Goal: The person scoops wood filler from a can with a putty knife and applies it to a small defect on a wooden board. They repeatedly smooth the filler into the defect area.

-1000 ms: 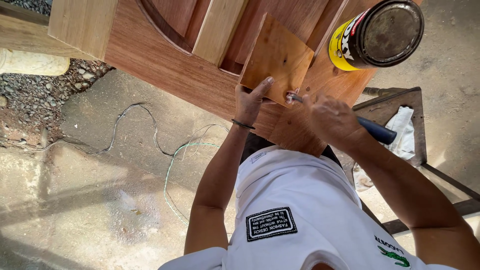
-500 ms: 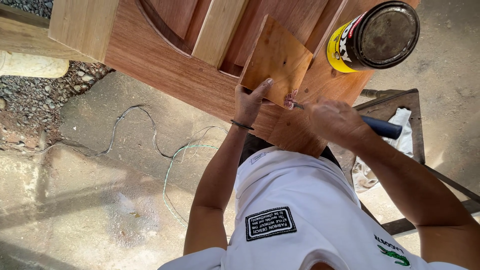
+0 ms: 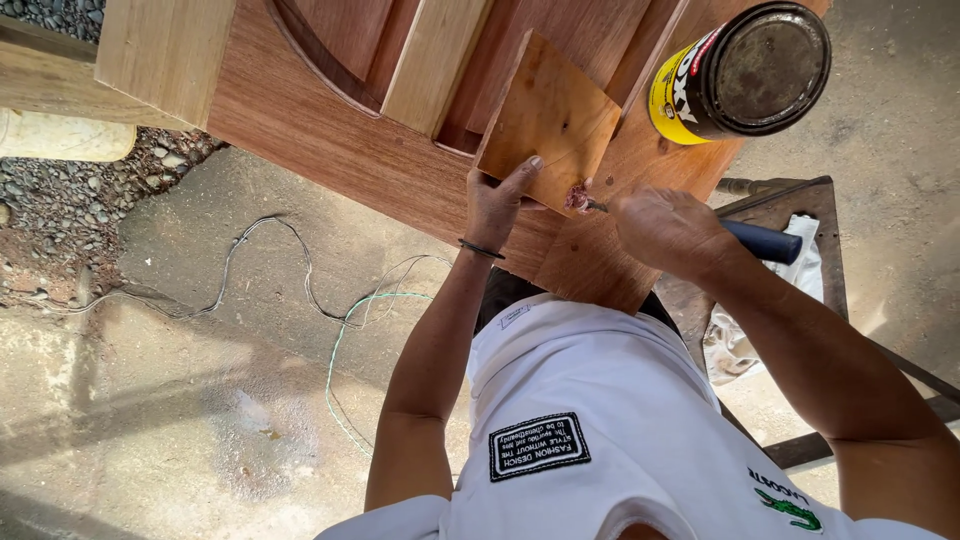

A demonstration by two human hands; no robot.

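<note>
Viewing from above: I look down on both hands at work over a reddish wooden door laid flat.
Left hand: fingers and thumb clasp the near edge of a small plywood board, which rests tilted on the door.
Right hand: closed in a fist around a blue-handled tool; the handle juts out to the right past the hand.
Tool tip: its metal end meets a dab of brownish filler at the board's near right corner.
Key relation: the filler lies just left of the right hand, between the two hands; the tool's long axis runs roughly left to right.
Nearer hand: I judge the right, since its tool touches the filler.
Can: yellow and black, lid on, standing on the door beyond the right hand.
</note>
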